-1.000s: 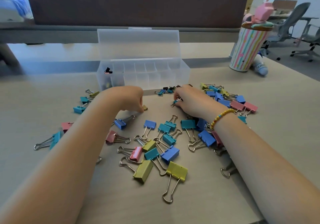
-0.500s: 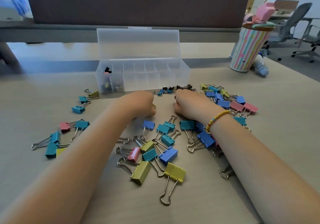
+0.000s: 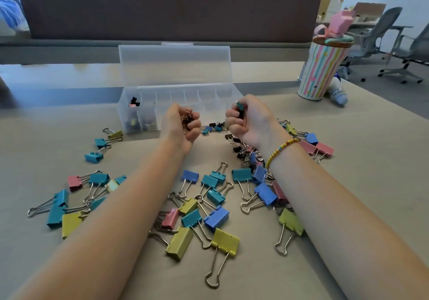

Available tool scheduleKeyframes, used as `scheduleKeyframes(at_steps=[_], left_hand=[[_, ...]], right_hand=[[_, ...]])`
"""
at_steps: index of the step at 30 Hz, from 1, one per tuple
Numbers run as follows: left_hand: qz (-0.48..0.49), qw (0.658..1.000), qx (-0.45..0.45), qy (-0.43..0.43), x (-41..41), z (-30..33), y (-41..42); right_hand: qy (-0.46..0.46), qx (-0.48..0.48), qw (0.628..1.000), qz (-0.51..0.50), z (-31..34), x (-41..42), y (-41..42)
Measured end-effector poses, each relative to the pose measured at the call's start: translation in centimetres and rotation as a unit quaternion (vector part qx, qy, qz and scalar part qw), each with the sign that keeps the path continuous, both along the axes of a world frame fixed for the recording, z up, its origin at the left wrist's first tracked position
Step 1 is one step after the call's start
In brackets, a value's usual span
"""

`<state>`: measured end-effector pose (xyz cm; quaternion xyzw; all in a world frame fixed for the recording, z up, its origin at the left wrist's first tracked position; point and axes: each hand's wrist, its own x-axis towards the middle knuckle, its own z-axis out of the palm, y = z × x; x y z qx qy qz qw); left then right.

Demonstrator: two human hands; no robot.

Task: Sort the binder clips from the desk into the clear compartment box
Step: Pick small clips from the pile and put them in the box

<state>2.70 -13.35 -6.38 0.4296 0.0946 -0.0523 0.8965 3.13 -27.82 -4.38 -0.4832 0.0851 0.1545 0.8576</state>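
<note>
- Far left of the surface point(image 3: 362, 207): loose teal, pink and yellow binder clips point(image 3: 62, 203) in a scatter, some overlapping.
- Clear compartment box point(image 3: 139, 118) sits at the back, left of centre, lid point(image 3: 174, 64) standing open. A few small clips lie in its two leftmost compartments; a black one point(image 3: 134, 101) perches on a divider there.
- Left hand point(image 3: 180, 127) is raised in front of the box, fingers curled into a fist round a bunch of small clips point(image 3: 187, 120); wire handles poke out at the top.
- Centre, between the forearms: pile of larger blue, teal, yellow and pink clips point(image 3: 204, 209).
- Right hand point(image 3: 250, 121) is raised just right of the box, fingers curled tight round small clips, a teal one point(image 3: 239, 107) sticking out on top. Beaded bracelet point(image 3: 279, 147) on the wrist.
- Small black clips point(image 3: 236, 147) lie under that wrist; pink clips point(image 3: 316, 147) beyond it.
- Far right: striped cup point(image 3: 322, 72), well apart from the clips.
</note>
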Motion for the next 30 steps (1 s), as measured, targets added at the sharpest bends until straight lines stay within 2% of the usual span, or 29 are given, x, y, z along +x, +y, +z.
scheduleKeyframes(at_steps=[2, 4, 5, 6, 7, 8, 9, 10, 11, 13, 16, 17, 19, 23, 25, 27, 30], left_hand=[[0.015, 1.000, 0.001, 0.007, 0.6, -0.2, 0.0], [0.012, 0.998, 0.057, 0.015, 1.5, -0.2, -0.2], [0.007, 0.991, 0.137, 0.007, 1.8, -0.2, -0.3], [0.001, 0.966, 0.259, -0.015, 2.2, -0.2, -0.4], [0.001, 0.914, 0.402, -0.053, 2.5, -0.5, -0.5], [0.008, 0.839, 0.534, -0.104, 2.8, -0.9, -0.4], [0.012, 0.756, 0.636, -0.155, 3.0, -1.4, -0.3], [0.010, 0.678, 0.711, -0.185, 3.2, -1.9, -0.1], [0.004, 0.616, 0.763, -0.196, 3.3, -2.4, 0.2], [-0.017, 0.534, 0.824, -0.188, 3.3, -3.0, 0.4], [-0.039, 0.457, 0.871, -0.179, 2.9, -3.6, 0.1], [-0.043, 0.444, 0.876, -0.180, 2.9, -3.7, 0.0], [-0.055, 0.445, 0.874, -0.189, 2.7, -3.6, 0.2], [-0.085, 0.519, 0.825, -0.209, 2.1, -2.9, 1.1], [-0.097, 0.539, 0.808, -0.216, 1.9, -2.6, 1.2], [-0.105, 0.536, 0.809, -0.216, 1.9, -2.4, 1.1], [-0.103, 0.491, 0.837, -0.219, 2.1, -2.4, 0.7]], right_hand=[[-0.002, 0.017, 1.000, -0.016, 0.1, 0.8, 0.0], [-0.017, -0.013, 0.999, -0.038, 0.3, 1.4, -0.1], [-0.031, -0.047, 0.998, -0.042, 0.3, 1.6, -0.2], [-0.051, -0.093, 0.994, -0.041, 0.2, 1.7, -0.3], [-0.076, -0.155, 0.984, -0.037, 0.0, 1.9, -0.4], [-0.103, -0.242, 0.964, -0.028, -0.1, 2.0, -0.6], [-0.130, -0.352, 0.927, -0.014, -0.4, 2.1, -0.7], [-0.156, -0.464, 0.872, 0.006, -0.7, 2.1, -0.8], [-0.181, -0.553, 0.813, 0.026, -0.9, 2.1, -0.7], [-0.229, -0.660, 0.713, 0.050, -1.5, 2.0, -0.3], [-0.272, -0.759, 0.588, 0.063, -2.2, 1.8, 0.4], [-0.274, -0.777, 0.561, 0.073, -2.4, 1.9, 0.6], [-0.268, -0.793, 0.537, 0.105, -2.7, 1.9, 0.9], [-0.250, -0.774, 0.568, 0.125, -2.5, 1.7, 0.3], [-0.247, -0.766, 0.582, 0.121, -2.4, 1.6, -0.1], [-0.242, -0.767, 0.580, 0.132, -2.3, 1.6, -0.4], [-0.239, -0.772, 0.572, 0.144, -2.4, 1.6, -0.5]])
